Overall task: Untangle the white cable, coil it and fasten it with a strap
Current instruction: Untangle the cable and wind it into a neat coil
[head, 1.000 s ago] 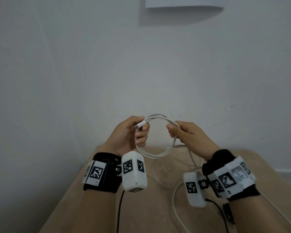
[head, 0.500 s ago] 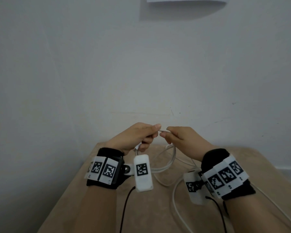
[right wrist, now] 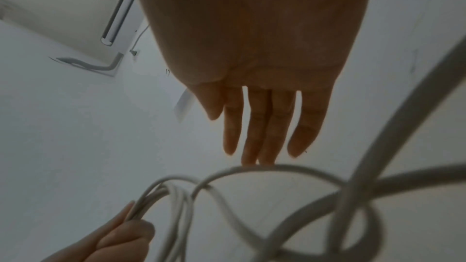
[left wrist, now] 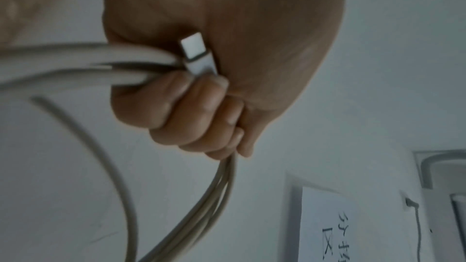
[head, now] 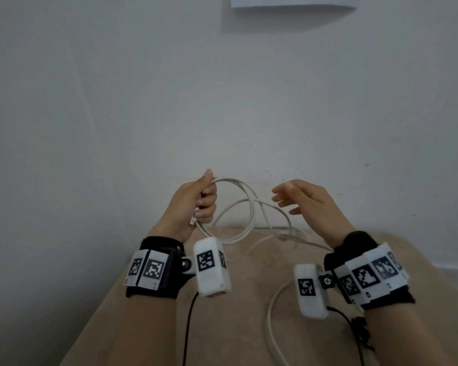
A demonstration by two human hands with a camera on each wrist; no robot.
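My left hand (head: 202,199) grips a bundle of loops of the white cable (head: 250,207) above the far end of the table. The cable's white plug (left wrist: 198,56) sticks out of the fist, with strands (left wrist: 75,61) leaving on both sides of the curled fingers (left wrist: 199,111). My right hand (head: 292,198) hovers to the right of the loops with fingers (right wrist: 262,125) straight and apart from the cable (right wrist: 277,168). A slack length of cable (head: 271,310) trails down over the table toward me. No strap shows in any view.
The beige table (head: 238,307) stands against a white wall (head: 222,101), its far edge under my hands. A sheet of paper (head: 291,1) hangs on the wall above. Black camera leads (head: 189,320) run from both wristbands along my forearms.
My right hand has let go of the cable and drawn back to the right, fingers spread. My left hand has turned upward with the loops, which have sprung wider.
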